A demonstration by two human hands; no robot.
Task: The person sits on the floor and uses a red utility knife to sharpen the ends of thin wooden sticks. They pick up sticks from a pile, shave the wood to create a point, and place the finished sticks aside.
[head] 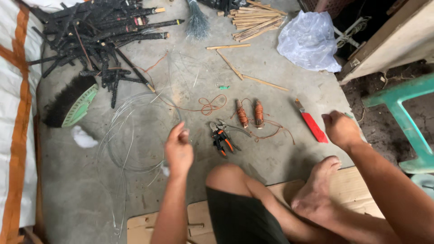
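Note:
My left hand (179, 149) is closed on a strand of thin grey wire that runs from a loose coil of wire (131, 135) on the concrete floor. My right hand (340, 129) is a closed fist held out to the right, just right of a red-handled knife (311, 124); whether the wire reaches it I cannot tell. Between my hands lie orange-and-black pliers (221, 139) and two sticks wound with orange cord (250, 114). My bent knee (226, 176) and bare foot (316, 190) sit below them.
A heap of black bristle bundles (95, 31) and a green-backed black brush (72, 103) lie upper left. Split bamboo sticks (253, 20), a clear plastic bag (309, 40), a green plastic stool (407, 117), a white-and-orange sack (13, 113) and a wooden board (352, 185) surround the spot.

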